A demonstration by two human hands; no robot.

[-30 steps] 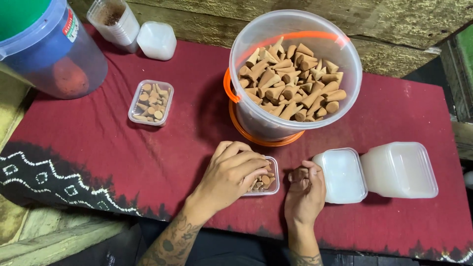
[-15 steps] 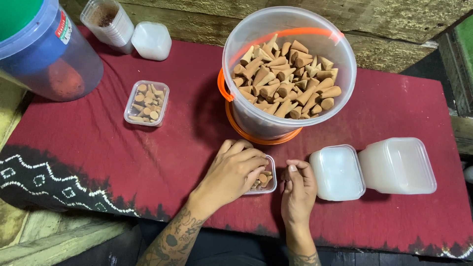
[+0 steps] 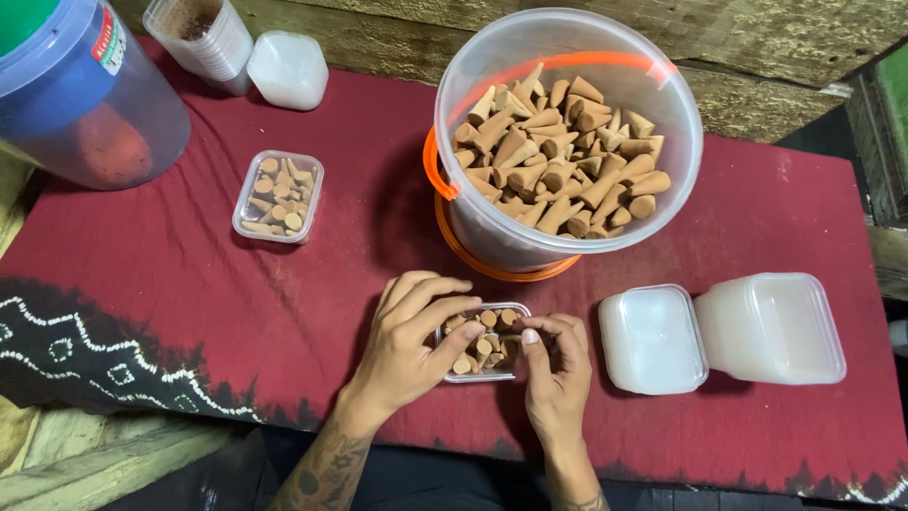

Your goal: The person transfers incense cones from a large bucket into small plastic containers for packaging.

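A small clear plastic box filled with tan incense cones lies on the red cloth near the front edge. My left hand cups its left side, fingers curled over the rim. My right hand rests against the box's right side, fingertips touching the cones inside. Behind them stands a large clear bucket with an orange handle, holding many loose cones.
A second filled small box sits at the left. White lids and a stack of empty boxes lie at the right. A blue-topped jug, a clear jar and a white lid stand at the back left.
My left hand has shifted off the top of the small box, uncovering more cones. My right hand has moved in from the right and now touches the cones.
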